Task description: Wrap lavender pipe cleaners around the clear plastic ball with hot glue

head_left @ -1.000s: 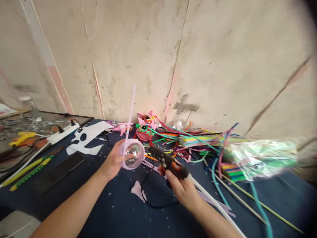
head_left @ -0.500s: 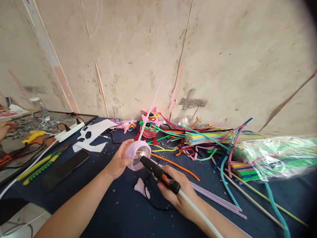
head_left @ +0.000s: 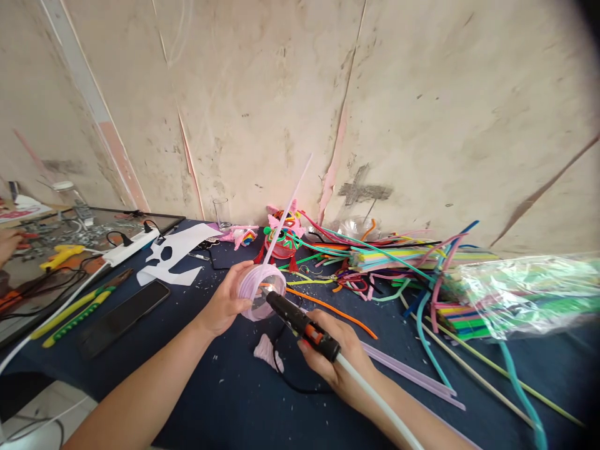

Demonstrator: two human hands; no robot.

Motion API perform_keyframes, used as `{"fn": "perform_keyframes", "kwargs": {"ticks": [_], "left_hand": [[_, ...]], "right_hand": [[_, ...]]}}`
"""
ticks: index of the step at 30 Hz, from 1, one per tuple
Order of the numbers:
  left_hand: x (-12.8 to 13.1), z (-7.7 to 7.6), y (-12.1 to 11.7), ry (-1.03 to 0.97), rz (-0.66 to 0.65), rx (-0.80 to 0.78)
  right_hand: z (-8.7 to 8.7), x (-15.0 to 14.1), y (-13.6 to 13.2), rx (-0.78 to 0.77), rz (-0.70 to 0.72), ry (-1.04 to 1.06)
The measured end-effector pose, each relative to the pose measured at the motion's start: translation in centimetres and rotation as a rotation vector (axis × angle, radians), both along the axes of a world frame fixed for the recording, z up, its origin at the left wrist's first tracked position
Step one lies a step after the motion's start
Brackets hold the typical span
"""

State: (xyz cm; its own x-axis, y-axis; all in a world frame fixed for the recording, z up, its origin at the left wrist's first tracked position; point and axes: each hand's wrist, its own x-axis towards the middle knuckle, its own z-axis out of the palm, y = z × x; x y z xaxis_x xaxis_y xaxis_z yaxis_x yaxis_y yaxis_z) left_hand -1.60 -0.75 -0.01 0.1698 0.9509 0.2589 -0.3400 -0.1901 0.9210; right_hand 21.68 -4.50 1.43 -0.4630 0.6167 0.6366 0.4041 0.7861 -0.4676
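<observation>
My left hand (head_left: 230, 299) is closed round a clear plastic cup (head_left: 264, 306) wrapped in coils of lilac pipe cleaner (head_left: 250, 282). The free end of that pipe cleaner sticks up and to the right, past a pink and green figure (head_left: 281, 240) behind it. A black hot glue gun (head_left: 293, 315) is gripped in my right hand (head_left: 335, 356), with a white glue stick (head_left: 370, 394) coming out of its back. The gun's metal nozzle is at the cup's open mouth; whether it touches the pipe cleaner I cannot tell. A small pale pink fuzzy piece (head_left: 269, 352) lies below.
Colourful pipe cleaners (head_left: 394, 259) and a plastic-wrapped bundle (head_left: 525, 297) lie at the right. At the left are a phone (head_left: 124, 315), pliers (head_left: 77, 309), cut white paper (head_left: 180, 253) and a power strip (head_left: 131, 247). Another person's hand (head_left: 8, 244) shows at the far left edge.
The free end of the pipe cleaner leans slightly further right. The glue gun's nozzle has shifted slightly left and up at the cup's mouth. Both hands keep their grips.
</observation>
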Motion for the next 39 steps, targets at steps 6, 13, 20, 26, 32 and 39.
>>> {"fn": "perform_keyframes", "kwargs": {"ticks": [6, 13, 20, 26, 32, 39], "left_hand": [[-0.07, 0.09, -0.03, 0.000, 0.005, 0.001], [-0.09, -0.04, 0.01, 0.004, -0.001, -0.003], [-0.09, -0.09, 0.00, -0.001, -0.018, 0.004], [-0.18, -0.19, 0.08, 0.004, -0.015, 0.007], [-0.21, -0.15, 0.13, 0.008, -0.018, 0.020], [-0.38, -0.24, 0.15, 0.013, -0.015, 0.005]], "right_hand": [[0.05, -0.05, -0.09, 0.004, 0.005, 0.008], [-0.30, 0.17, 0.10, 0.010, -0.022, -0.020], [-0.32, 0.27, 0.09, 0.001, -0.013, -0.031], [-0.04, 0.19, 0.13, -0.019, -0.046, -0.010], [0.30, -0.13, -0.27, 0.004, 0.011, 0.004], [-0.25, 0.36, 0.04, -0.017, -0.050, 0.008]]}}
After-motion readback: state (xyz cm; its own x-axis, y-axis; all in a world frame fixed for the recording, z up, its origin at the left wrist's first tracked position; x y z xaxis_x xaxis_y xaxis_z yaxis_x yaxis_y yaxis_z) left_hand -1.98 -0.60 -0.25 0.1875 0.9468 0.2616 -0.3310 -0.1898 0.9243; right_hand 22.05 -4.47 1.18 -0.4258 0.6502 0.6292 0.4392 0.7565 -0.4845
